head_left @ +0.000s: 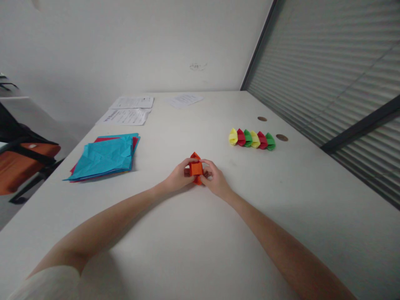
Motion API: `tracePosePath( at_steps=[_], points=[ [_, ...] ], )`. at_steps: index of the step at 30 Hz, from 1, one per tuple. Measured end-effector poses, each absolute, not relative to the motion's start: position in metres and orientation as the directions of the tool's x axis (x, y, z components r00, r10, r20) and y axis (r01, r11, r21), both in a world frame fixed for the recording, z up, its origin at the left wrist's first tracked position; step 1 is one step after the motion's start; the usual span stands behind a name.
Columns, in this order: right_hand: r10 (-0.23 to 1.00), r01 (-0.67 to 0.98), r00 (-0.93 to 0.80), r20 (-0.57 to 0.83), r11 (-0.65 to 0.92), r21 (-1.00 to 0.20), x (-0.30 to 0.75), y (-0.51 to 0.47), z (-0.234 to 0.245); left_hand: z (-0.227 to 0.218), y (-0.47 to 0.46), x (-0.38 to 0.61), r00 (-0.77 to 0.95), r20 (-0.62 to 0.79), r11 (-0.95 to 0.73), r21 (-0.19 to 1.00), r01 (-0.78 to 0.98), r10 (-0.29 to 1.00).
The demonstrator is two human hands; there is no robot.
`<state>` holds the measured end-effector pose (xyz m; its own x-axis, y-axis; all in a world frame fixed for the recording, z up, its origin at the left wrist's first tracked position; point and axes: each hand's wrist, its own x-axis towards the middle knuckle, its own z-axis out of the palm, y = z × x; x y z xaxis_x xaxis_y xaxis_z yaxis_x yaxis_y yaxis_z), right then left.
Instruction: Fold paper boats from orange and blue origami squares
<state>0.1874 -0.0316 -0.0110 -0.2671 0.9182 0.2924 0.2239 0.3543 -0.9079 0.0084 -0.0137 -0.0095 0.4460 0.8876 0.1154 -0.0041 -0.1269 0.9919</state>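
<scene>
Both my hands meet at the middle of the white table (193,241) around a small folded orange paper piece (196,167). My left hand (178,177) pinches its left side with curled fingers. My right hand (214,178) grips its right side, fingers closed on the paper. The piece stands partly upright between my fingertips, its lower part hidden by my fingers. A row of several finished folded paper pieces (251,139) in yellow, red and green lies to the right and beyond my hands.
A stack of blue and red paper sheets (104,157) lies at the left. Printed white pages (128,110) rest at the far end. An orange chair (21,164) stands off the table's left edge. Window blinds (328,71) run along the right.
</scene>
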Motion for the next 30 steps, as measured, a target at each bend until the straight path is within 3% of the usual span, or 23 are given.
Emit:
tracePosePath(
  at_steps=[10, 17, 25, 30],
  points=[
    [0.914, 0.155, -0.301, 0.273, 0.329, -0.931, 0.191, -0.028, -0.013, -0.006, -0.011, 0.007, 0.474, 0.079, -0.053, 0.996, -0.068, 0.877],
    [0.912, 0.11, -0.322, 0.254, 0.302, -0.947, 0.192, -0.029, -0.011, -0.001, -0.013, 0.007, 0.438, 0.154, -0.195, 0.979, 0.05, 0.885],
    [0.956, 0.035, -0.207, 0.206, 0.218, -0.975, 0.192, -0.025, -0.013, 0.004, -0.022, 0.01, 0.457, 0.291, -0.415, 0.888, 0.197, 0.84],
    [0.957, 0.024, -0.197, 0.214, 0.223, -0.974, 0.192, -0.024, -0.01, 0.009, -0.02, 0.009, 0.457, 0.305, -0.432, 0.879, 0.201, 0.835]
  ],
)
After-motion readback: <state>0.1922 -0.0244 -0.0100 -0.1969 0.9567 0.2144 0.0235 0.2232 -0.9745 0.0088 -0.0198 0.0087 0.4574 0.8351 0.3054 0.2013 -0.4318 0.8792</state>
